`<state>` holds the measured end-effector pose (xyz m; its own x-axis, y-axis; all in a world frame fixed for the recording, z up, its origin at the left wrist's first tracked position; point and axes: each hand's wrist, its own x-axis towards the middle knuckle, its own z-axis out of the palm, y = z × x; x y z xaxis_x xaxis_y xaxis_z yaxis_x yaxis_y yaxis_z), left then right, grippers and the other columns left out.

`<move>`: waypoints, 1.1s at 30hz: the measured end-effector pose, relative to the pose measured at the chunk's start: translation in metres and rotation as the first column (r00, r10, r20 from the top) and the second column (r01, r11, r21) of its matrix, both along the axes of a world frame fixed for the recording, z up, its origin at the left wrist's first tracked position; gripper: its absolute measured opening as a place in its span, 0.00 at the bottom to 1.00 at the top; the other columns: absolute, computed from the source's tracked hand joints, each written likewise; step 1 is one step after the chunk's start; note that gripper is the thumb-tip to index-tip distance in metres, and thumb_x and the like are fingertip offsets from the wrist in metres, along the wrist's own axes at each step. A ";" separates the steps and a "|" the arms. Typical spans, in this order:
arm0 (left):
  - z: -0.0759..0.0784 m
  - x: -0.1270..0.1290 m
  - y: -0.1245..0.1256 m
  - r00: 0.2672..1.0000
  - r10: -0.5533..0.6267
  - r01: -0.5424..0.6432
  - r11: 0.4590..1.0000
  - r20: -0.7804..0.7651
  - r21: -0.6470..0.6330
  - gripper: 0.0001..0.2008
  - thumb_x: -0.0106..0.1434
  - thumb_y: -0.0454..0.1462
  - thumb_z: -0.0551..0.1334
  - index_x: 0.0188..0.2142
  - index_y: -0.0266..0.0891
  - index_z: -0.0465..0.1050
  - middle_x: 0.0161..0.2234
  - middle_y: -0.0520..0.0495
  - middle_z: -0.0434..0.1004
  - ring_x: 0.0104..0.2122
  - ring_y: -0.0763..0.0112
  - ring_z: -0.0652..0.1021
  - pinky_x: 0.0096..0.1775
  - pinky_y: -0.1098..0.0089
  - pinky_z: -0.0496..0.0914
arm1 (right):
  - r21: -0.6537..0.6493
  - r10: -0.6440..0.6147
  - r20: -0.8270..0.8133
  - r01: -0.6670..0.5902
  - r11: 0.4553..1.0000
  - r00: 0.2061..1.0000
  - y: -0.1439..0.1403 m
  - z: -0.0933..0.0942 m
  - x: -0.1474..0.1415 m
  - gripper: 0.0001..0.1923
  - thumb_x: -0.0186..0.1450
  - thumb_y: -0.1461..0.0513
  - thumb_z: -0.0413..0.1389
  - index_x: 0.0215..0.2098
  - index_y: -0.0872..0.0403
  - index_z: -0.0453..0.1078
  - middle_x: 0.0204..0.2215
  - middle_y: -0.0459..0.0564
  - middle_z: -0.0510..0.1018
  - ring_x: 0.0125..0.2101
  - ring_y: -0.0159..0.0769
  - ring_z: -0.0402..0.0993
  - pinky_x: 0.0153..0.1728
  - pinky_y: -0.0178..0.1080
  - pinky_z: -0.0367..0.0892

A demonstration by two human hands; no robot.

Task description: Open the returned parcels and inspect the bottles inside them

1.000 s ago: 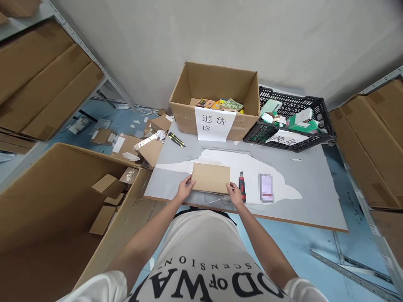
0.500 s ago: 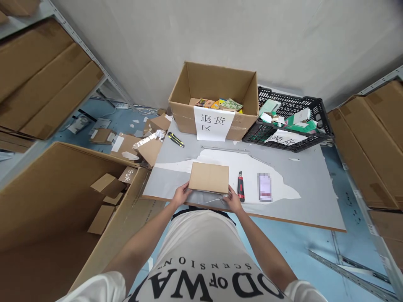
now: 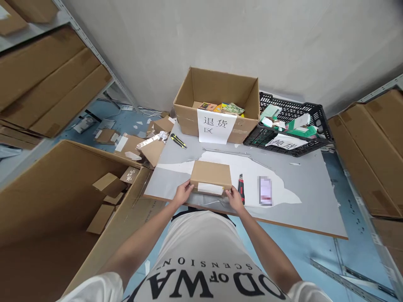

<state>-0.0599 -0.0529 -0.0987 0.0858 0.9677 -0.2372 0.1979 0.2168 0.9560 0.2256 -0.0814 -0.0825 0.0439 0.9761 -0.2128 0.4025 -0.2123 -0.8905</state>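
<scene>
A small flat brown cardboard box (image 3: 210, 175) lies at the near edge of the grey table (image 3: 302, 197). A white label shows on its near side. My left hand (image 3: 183, 193) grips its near left corner and my right hand (image 3: 234, 197) grips its near right corner. A red and black utility knife (image 3: 241, 188) lies just right of my right hand. Further right lies a phone (image 3: 265, 191).
An open carton with a paper sign (image 3: 217, 105) stands at the table's back, holding small packets. Beside it is a black crate (image 3: 291, 121) of items. A yellow utility knife (image 3: 178, 141) lies back left. A big open carton (image 3: 63, 197) stands at my left; shelves with flat cardboard flank both sides.
The box has been tipped so its near side with the white label now shows. Both hands slid from its sides to its near corners.
</scene>
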 end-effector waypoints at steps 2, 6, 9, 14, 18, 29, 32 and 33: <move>0.018 0.001 0.005 0.995 0.032 -0.030 0.999 -0.100 0.020 0.27 0.60 0.50 0.58 0.54 0.35 0.70 0.52 0.42 0.74 0.51 0.57 0.75 0.53 0.61 0.67 | -0.012 -0.010 0.017 0.010 1.000 1.000 0.005 0.012 0.000 0.22 0.63 0.53 0.48 0.49 0.56 0.67 0.44 0.55 0.78 0.43 0.43 0.75 0.44 0.42 0.68; 0.045 0.004 0.019 0.931 0.076 -0.061 0.997 -0.357 0.053 0.21 0.62 0.47 0.57 0.48 0.38 0.75 0.46 0.44 0.78 0.45 0.56 0.78 0.47 0.63 0.70 | -0.043 -0.084 0.151 0.091 0.995 0.985 0.016 0.028 0.000 0.21 0.64 0.49 0.46 0.43 0.55 0.70 0.39 0.55 0.80 0.40 0.43 0.75 0.41 0.41 0.66; 0.055 0.008 0.028 0.873 0.074 -0.059 0.997 -0.482 0.046 0.19 0.62 0.47 0.56 0.43 0.39 0.78 0.42 0.44 0.80 0.43 0.55 0.79 0.44 0.64 0.70 | -0.064 -0.111 0.250 0.131 0.989 0.962 0.022 0.034 0.002 0.22 0.65 0.47 0.45 0.37 0.54 0.71 0.35 0.55 0.80 0.37 0.43 0.76 0.38 0.40 0.65; 0.053 0.013 0.030 0.867 0.060 -0.060 0.998 -0.494 0.017 0.18 0.62 0.47 0.57 0.44 0.40 0.78 0.41 0.44 0.80 0.43 0.54 0.79 0.42 0.64 0.70 | -0.080 -0.115 0.256 0.140 0.987 0.960 0.023 0.031 0.005 0.22 0.64 0.46 0.45 0.32 0.53 0.70 0.32 0.53 0.80 0.35 0.43 0.75 0.35 0.39 0.63; 0.039 0.011 0.027 0.920 0.076 -0.087 0.996 -0.385 -0.010 0.19 0.59 0.47 0.61 0.46 0.39 0.77 0.43 0.44 0.80 0.45 0.56 0.78 0.45 0.64 0.70 | -0.093 -0.162 0.222 0.187 0.978 0.962 0.024 0.025 0.007 0.22 0.63 0.44 0.46 0.31 0.52 0.69 0.33 0.54 0.80 0.36 0.43 0.75 0.36 0.39 0.63; 0.001 0.007 0.033 0.985 0.175 -0.175 0.976 -0.016 -0.128 0.30 0.48 0.49 0.70 0.47 0.33 0.75 0.47 0.38 0.77 0.48 0.54 0.77 0.51 0.59 0.71 | -0.122 -0.206 0.082 0.215 0.969 0.975 0.037 0.005 0.015 0.23 0.57 0.41 0.50 0.29 0.52 0.66 0.33 0.54 0.78 0.37 0.44 0.73 0.39 0.41 0.64; 0.000 0.011 0.032 0.974 0.225 -0.223 0.964 -0.001 -0.144 0.29 0.48 0.48 0.70 0.47 0.33 0.75 0.47 0.39 0.77 0.48 0.54 0.77 0.52 0.59 0.71 | -0.115 -0.218 0.071 0.225 0.968 0.973 0.040 0.002 0.015 0.24 0.57 0.41 0.51 0.29 0.52 0.66 0.33 0.54 0.78 0.37 0.44 0.73 0.40 0.42 0.64; -0.001 0.012 0.032 0.972 0.233 -0.228 0.963 0.016 -0.146 0.30 0.49 0.48 0.70 0.48 0.34 0.75 0.48 0.39 0.76 0.49 0.54 0.76 0.52 0.59 0.70 | -0.114 -0.221 0.064 0.227 0.967 0.973 0.041 0.001 0.015 0.23 0.57 0.41 0.51 0.29 0.52 0.66 0.33 0.54 0.77 0.37 0.44 0.73 0.40 0.42 0.64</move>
